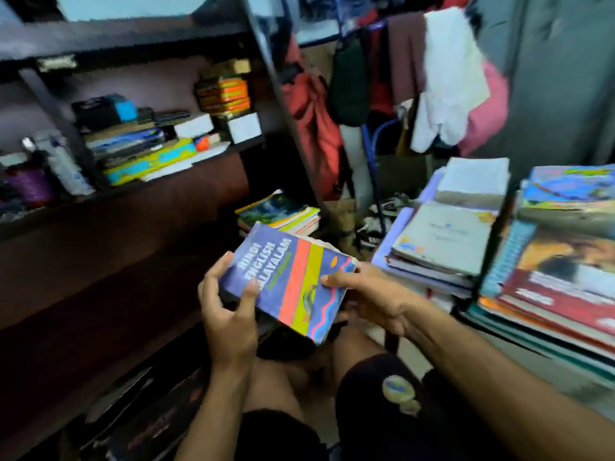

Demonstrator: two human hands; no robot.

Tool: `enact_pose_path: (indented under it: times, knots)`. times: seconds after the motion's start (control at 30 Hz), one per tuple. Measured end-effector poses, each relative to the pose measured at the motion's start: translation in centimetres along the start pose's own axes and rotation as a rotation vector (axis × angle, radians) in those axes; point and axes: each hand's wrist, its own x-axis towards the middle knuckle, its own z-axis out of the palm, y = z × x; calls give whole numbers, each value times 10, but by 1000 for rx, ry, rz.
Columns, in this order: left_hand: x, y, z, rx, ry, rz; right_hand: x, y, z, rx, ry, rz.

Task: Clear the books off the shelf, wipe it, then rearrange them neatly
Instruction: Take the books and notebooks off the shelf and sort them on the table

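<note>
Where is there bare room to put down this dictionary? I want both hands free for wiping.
The dark lower shelf board below the cluttered upper shelf looks bare, left of the small book pile. Crowded: that upper shelf, and the tall stacks at right. Both the left hand and right hand hold the dictionary.

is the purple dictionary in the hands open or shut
Shut: the purple paperback dictionary shows its whole front cover, gripped by left hand and right hand.

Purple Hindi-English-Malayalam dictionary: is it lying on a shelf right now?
No, the purple paperback dictionary is held in the air above the person's lap, gripped by the left hand and the right hand.
</note>
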Motion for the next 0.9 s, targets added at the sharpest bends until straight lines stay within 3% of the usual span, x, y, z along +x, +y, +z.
enact_pose_path:
  times: [0.1, 0.2, 0.27, 0.37, 0.43, 0.5, 0.6, 0.7, 0.9]
  knots:
    - [28, 25, 43, -229, -195, -50, -34, -33, -45, 32, -22, -34]
    - [40, 45, 99, -297, -426, -92, -54, -51, -82, 6, 14, -18]
    - [42, 51, 137, -332, -462, -166, -56, -55, -99, -42, 78, -54]
    - [41, 51, 181, -291, -457, -430, -53, -64, -116, -36, 251, -152]
    - [24, 57, 205, -183, -637, -579, -46, -61, -140, -11, 436, -185]
    - [2, 61, 228, -123, -841, -595, -41, -56, -164, -85, 591, -198]
    - [-14, 59, 264, -137, -860, -525, -37, -39, -198, -221, 682, -135]
    - [-18, 55, 287, -8, -839, -446, -33, -32, -207, -420, 784, -98]
    - [-3, 48, 297, 581, -962, -8, -30, -40, -174, -908, 914, -50]
